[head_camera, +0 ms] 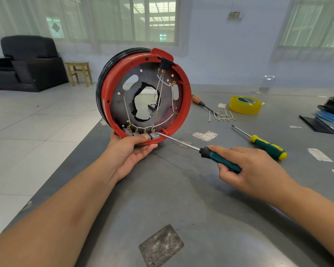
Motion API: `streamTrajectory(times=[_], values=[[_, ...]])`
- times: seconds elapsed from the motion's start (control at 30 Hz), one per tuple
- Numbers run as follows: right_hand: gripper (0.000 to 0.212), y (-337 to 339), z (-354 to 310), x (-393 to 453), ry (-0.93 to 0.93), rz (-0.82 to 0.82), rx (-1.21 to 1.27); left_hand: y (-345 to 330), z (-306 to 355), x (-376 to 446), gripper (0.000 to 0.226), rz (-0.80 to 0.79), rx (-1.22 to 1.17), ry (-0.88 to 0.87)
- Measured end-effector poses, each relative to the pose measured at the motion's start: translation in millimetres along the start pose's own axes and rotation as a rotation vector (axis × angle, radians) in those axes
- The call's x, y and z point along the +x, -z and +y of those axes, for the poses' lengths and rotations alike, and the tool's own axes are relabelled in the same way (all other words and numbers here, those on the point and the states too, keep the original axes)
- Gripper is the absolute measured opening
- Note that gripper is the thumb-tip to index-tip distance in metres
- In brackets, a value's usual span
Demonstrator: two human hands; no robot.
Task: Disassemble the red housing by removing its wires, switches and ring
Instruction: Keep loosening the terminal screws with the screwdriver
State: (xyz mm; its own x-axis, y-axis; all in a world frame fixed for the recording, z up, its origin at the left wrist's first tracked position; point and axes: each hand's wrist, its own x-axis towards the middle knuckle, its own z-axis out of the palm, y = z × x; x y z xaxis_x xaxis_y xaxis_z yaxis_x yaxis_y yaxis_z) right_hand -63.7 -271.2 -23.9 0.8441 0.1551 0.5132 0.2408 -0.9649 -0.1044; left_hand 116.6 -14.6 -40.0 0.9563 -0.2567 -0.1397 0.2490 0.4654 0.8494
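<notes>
Both hands at work on the red housing, held on edge above the surface.

The left hand (131, 151) cups and grips the red housing (183, 105) at its lower rim, thumb on the grey switches (141, 134). The right hand (247, 168) grips a green-handled screwdriver (206, 151), its tip touching the rightmost switch. White wires (159, 89) cross the inner plate. Another screwdriver (264, 144) and yellow tape (245, 104) lie on the grey surface (181, 199).

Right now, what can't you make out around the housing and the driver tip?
Head view only:
- Driver tip: meets the rightmost switch; contact point too small to tell.
- Housing underside: covered by the left hand.
- Black ring: mostly behind the housing.
- Small wire bits on the table: too small to count.
- Right hand palm: faces away.
</notes>
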Motion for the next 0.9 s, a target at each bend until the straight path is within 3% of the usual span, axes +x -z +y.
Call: streamTrajectory(times=[0.23,0.6,0.7,0.9], values=[[0.042,-5,-10,0,-0.033,0.047,0.012,3,-1,3,0.062,0.005,-0.062,0.009],[0.039,6,10,6,-0.304,0.023,0.401,4,0,1,0.058,-0.067,0.025,0.012],[0.04,6,11,6,-0.289,0.019,0.388,5,1,1,0.059,-0.079,0.036,0.019],[0.062,10,17,4,-0.202,0.003,0.296,6,2,1,0.059,-0.105,0.064,0.056]])
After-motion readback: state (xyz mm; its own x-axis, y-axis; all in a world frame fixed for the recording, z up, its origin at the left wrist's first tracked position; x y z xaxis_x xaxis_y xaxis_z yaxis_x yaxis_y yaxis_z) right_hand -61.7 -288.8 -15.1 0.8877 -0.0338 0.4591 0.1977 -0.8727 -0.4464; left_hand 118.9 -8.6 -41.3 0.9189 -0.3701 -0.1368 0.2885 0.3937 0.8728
